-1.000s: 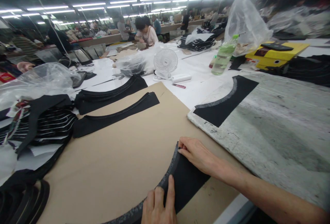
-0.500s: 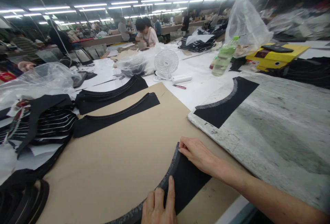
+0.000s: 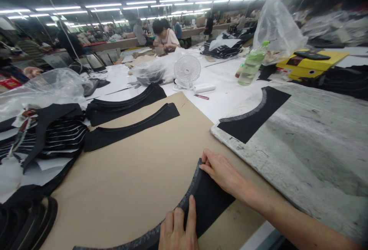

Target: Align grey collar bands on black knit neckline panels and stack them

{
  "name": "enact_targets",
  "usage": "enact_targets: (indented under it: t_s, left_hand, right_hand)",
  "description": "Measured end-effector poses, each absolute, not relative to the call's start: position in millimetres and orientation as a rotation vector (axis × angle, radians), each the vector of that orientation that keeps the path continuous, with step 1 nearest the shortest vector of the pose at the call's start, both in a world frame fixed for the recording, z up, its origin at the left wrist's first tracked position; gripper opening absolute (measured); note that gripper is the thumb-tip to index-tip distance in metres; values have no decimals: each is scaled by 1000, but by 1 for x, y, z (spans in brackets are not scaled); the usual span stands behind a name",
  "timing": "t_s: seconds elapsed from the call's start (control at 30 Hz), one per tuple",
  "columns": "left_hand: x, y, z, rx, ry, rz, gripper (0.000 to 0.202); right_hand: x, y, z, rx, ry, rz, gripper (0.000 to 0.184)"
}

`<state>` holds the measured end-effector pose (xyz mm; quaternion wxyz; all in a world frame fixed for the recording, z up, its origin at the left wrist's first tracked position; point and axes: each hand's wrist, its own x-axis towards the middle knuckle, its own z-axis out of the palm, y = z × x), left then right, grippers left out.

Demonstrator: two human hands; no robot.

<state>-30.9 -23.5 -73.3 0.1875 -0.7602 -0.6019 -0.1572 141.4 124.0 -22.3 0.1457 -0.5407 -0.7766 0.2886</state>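
Note:
A curved black fabric piece [image 3: 205, 202] with a grey edge lies on a brown cardboard sheet [image 3: 129, 181] near the front of the table. My right hand [image 3: 222, 173] rests on its far end, fingers pressed together at the tip of the curve. My left hand [image 3: 179, 231] lies on the near part, fingers stretched flat along the grey edge. Neither hand lifts the piece.
Further black curved pieces [image 3: 129, 127] lie on the cardboard's far side. A grey board [image 3: 310, 142] at the right bears another black piece [image 3: 253, 115]. A small white fan [image 3: 187, 69], a green bottle [image 3: 251, 66], plastic bags and black stacks [image 3: 43, 135] surround. People work at far tables.
Almost nothing has moved. Both hands stay on the black piece; the view has shifted slightly.

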Motion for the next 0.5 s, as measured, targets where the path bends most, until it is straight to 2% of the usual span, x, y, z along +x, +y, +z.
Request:
enact_targets:
  t_s: [0.33, 0.5]
  left_hand:
    - [-28, -27, -70, -2166, -1779, -481, 52]
    - [-24, -27, -58, -2190, -1903, -438, 57]
  right_hand:
    - [151, 110, -15, -1265, -2227, 781, 18]
    - [160, 95, -27, -990, -2386, 561, 30]
